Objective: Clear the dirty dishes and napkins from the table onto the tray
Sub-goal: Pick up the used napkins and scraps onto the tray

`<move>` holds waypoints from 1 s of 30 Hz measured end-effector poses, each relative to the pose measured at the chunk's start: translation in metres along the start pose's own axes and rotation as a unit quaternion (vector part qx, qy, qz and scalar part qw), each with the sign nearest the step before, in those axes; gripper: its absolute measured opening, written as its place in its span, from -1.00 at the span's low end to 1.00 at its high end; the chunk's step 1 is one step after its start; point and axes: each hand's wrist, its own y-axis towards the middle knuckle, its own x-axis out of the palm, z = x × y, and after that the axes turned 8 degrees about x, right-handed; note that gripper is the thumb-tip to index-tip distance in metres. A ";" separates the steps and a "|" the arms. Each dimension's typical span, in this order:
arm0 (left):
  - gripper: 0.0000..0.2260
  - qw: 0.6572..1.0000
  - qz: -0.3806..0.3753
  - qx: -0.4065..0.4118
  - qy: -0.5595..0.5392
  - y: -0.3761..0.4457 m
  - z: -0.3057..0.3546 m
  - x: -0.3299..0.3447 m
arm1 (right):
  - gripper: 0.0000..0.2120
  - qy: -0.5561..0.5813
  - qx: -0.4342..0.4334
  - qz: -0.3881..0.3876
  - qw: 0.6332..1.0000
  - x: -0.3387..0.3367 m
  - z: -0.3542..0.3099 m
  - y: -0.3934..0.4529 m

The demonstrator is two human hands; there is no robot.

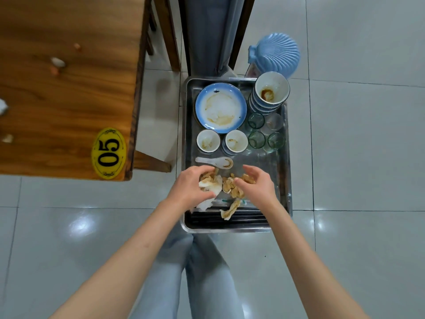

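Observation:
A steel tray (pixel 189 125) stands beside the wooden table (pixel 69 93). On the tray are a blue-rimmed plate (pixel 220 108), a stack of bowls (pixel 271 92), two small cups (pixel 208 141), several glasses (pixel 256 139), a white spoon (pixel 215 162) and black chopsticks (pixel 248 218). My left hand (pixel 192 186) is closed around stained crumpled napkins (pixel 212 185) over the tray's near end. My right hand (pixel 257 185) is cupped over more soiled napkins (pixel 232 187), fingers curled on them. A napkin strip (pixel 228 211) lies over the chopsticks.
Small scraps (pixel 57 62) and a white napkin piece (pixel 2 107) lie on the table, which carries a yellow "05" sign (pixel 109 153). A blue shell-shaped container (pixel 277 54) sits behind the tray. Chair legs (pixel 170 31) and a grey curtain (pixel 207 31) stand beyond.

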 end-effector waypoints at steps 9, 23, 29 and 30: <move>-0.51 0.998 0.048 0.029 -0.037 -0.048 0.072 -0.104 | -0.60 -0.018 -0.110 0.013 0.994 -0.039 -0.111 -0.084; -0.59 0.978 0.204 0.016 -0.039 -0.179 0.015 -0.324 | -0.67 -0.097 -0.305 -0.042 0.946 0.090 -0.288 -0.215; -0.59 0.978 0.203 -0.032 0.009 -0.214 -0.066 -0.387 | -0.55 -0.162 -0.268 -0.034 0.949 0.180 -0.317 -0.235; -0.60 0.979 0.200 -0.033 0.012 -0.214 -0.076 -0.393 | -0.53 -0.173 -0.267 -0.022 0.948 0.191 -0.320 -0.234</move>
